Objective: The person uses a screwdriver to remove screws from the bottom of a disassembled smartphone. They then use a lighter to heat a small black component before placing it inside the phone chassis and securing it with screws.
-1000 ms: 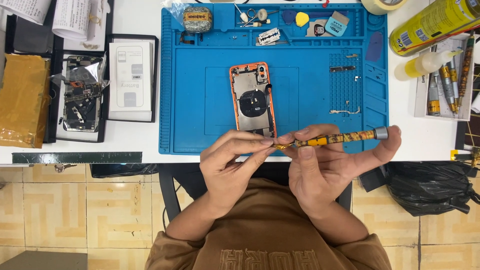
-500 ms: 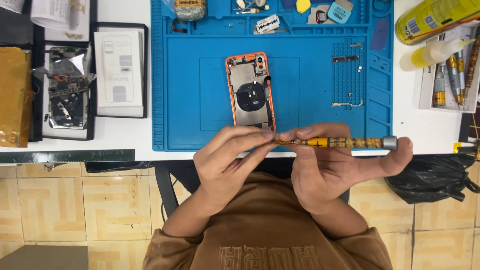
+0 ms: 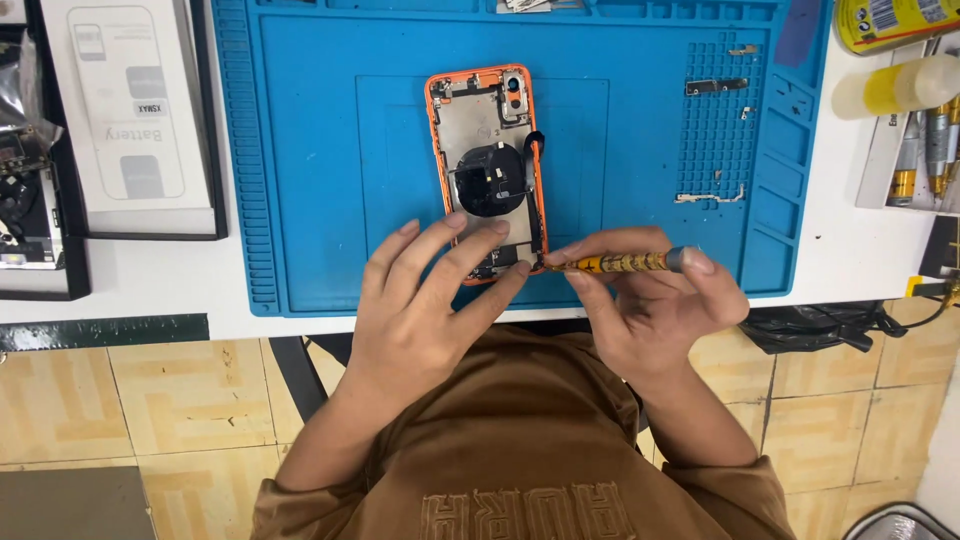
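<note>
1. Head view: hands met over the lower end of an opened phone shell (image 3: 488,160) with an orange frame, which lay face-down-open on the blue work mat (image 3: 300,200), near the mat's front edge and roughly at its middle.

2. Right hand (image 3: 650,310) was closed around a slim yellow-patterned screwdriver (image 3: 615,263), pinched between thumb and fingertips, with one finger resting on the grey end cap; the tip pointed left at the shell's bottom right corner.

3. Left hand (image 3: 425,300) held nothing, its fingers spread and laid flat on the shell's lower end, the forefinger reaching toward the driver's tip.

4. Judgement on the step: the driver lay almost level with the mat, so steady work would call for raising it closer to upright over the screw, pressing lightly through the cap finger, and keeping the left hand pinning the shell so it cannot slide.

5. Shell's look: a bare metal plate filled the inside, with a round black coil at its centre, a camera cut-out at the top right corner and a thin dark cable down the right edge.

6. Small metal brackets (image 3: 716,86) lay well apart on the mat's ridged right section; a white box (image 3: 130,110) sat to the left of the mat.
</note>
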